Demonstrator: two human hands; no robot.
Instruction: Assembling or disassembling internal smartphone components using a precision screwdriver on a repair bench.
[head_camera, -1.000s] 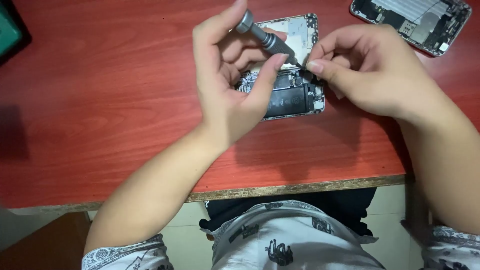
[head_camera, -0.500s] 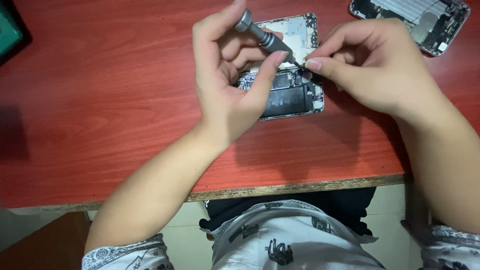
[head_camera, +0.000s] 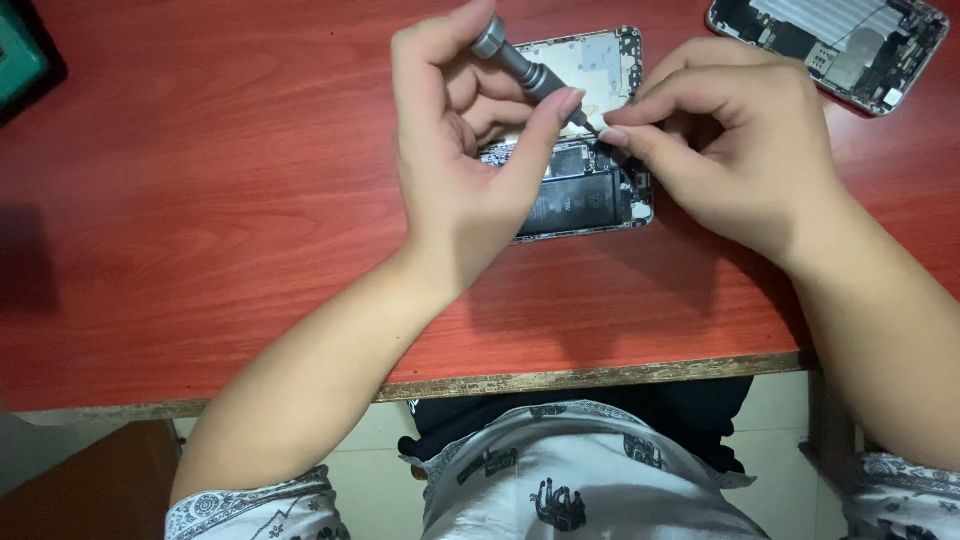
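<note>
Two opened phones, one screwdriver pinched in left hand, right hand fingertips together

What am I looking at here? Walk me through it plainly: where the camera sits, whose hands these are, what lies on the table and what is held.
The camera sits on a person's head and looks down, so the two bare arms reaching in from the bottom are that person's own. There is no machine. They work at a red-brown wooden table.

The left hand holds a small grey screwdriver by its handle, slanted, with the tip pointing down toward an opened phone lying flat, its dark battery and inner parts showing. The right hand pinches right beside the screwdriver tip, at the phone's upper part; what it grips is too small to tell.

At the top right lies a second opened phone body, untouched. At the far left edge sits a dark tray with a green inside, only partly in view.
</note>
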